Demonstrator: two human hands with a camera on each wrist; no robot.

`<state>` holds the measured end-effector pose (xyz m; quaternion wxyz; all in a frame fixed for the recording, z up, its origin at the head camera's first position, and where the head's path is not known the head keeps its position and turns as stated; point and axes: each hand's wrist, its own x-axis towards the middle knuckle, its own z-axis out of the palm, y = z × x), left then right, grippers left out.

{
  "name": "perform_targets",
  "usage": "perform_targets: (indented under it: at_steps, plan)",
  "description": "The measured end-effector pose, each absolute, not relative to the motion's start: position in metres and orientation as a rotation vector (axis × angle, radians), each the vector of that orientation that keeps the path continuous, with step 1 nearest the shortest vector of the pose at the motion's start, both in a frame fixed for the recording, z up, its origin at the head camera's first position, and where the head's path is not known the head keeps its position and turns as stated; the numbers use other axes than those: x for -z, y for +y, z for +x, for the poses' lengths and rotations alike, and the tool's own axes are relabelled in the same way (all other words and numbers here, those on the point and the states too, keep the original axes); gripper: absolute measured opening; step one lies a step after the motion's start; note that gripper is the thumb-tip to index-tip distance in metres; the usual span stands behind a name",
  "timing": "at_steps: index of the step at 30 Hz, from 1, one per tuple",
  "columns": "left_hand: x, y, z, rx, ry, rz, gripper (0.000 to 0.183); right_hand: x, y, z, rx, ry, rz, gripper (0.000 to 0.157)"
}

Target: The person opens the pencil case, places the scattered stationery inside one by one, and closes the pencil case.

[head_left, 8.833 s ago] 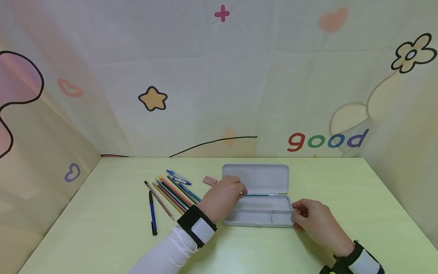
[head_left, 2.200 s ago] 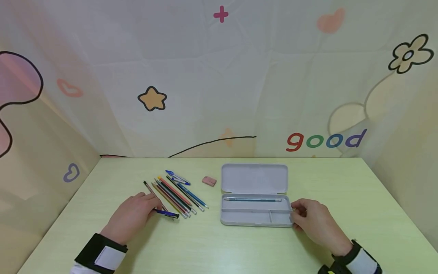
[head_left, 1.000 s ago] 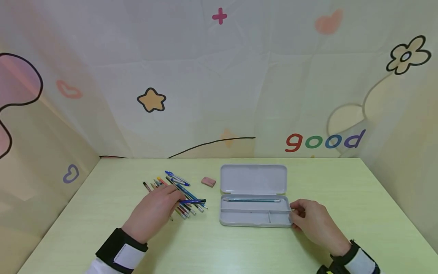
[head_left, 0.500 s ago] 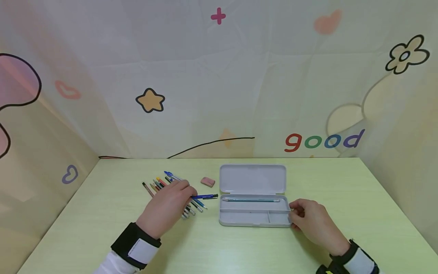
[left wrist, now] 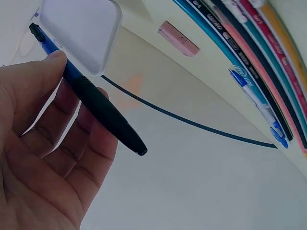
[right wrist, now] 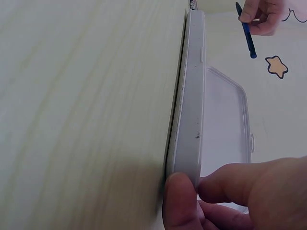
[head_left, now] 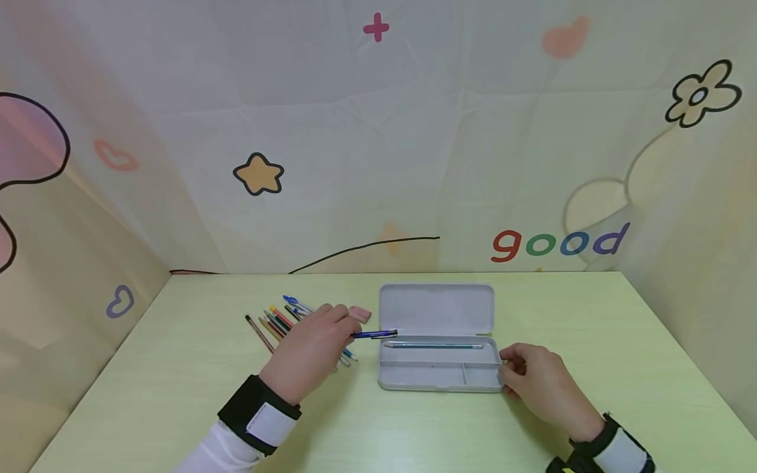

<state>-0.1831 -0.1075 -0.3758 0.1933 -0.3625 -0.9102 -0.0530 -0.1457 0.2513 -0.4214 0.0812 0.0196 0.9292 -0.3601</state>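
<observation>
My left hand point(head_left: 313, 351) pinches a blue pen point(head_left: 375, 334) with a black grip, its free end above the left rear part of an open pencil case point(head_left: 422, 374). In the left wrist view, the pen point(left wrist: 105, 110) lies between thumb and fingers, apart from the case. One greenish-blue pencil point(head_left: 437, 345) lies in the long rear compartment. At the case's right end, my right hand point(head_left: 550, 387) grips the edge. The right wrist view shows thumb and fingers on the corner of the case point(right wrist: 189, 105).
Left of the case is a bunch of several pencils point(head_left: 275, 322), partly hidden by the left hand. A blue-and-white pen point(head_left: 296, 302) lies behind them. A pink eraser point(head_left: 360, 314) sits between bunch and case. A printed cloth point(head_left: 331, 164) hangs behind the table.
Earlier my left hand was at the case with the pencil, which now lies inside. It then took the blue pen from the table's left and carried it right. The right hand stays put.
</observation>
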Motion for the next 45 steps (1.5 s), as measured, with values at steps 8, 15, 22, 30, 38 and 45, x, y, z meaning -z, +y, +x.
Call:
perform_targets:
  at_steps: [8, 15, 22, 30, 38, 45]
  plan:
    - [0.376, -0.092, -0.186, 0.129, -2.525, -1.033, 0.017, 0.42, 0.251, -0.145, 1.089, 2.77, 0.061, 0.028]
    - [0.377, -0.078, -0.189, 0.124, -2.532, -1.047, 0.009, 0.42, 0.251, -0.143, 1.1, 2.775, 0.054, 0.027]
    - [0.379, -0.063, -0.192, 0.113, -2.565, -1.077, 0.013, 0.42, 0.251, -0.144, 1.093, 2.775, 0.053, 0.027]
    - [0.381, -0.05, -0.193, 0.107, -2.626, -1.075, 0.016, 0.421, 0.252, -0.143, 1.09, 2.8, 0.024, 0.025]
    - [0.389, -0.037, -0.198, 0.033, -2.599, -1.08, 0.022, 0.421, 0.251, -0.143, 1.087, 2.822, 0.014, 0.025]
    - [0.393, -0.025, -0.2, 0.052, -2.6, -1.138, 0.022, 0.422, 0.251, -0.143, 1.065, 2.826, 0.015, 0.025]
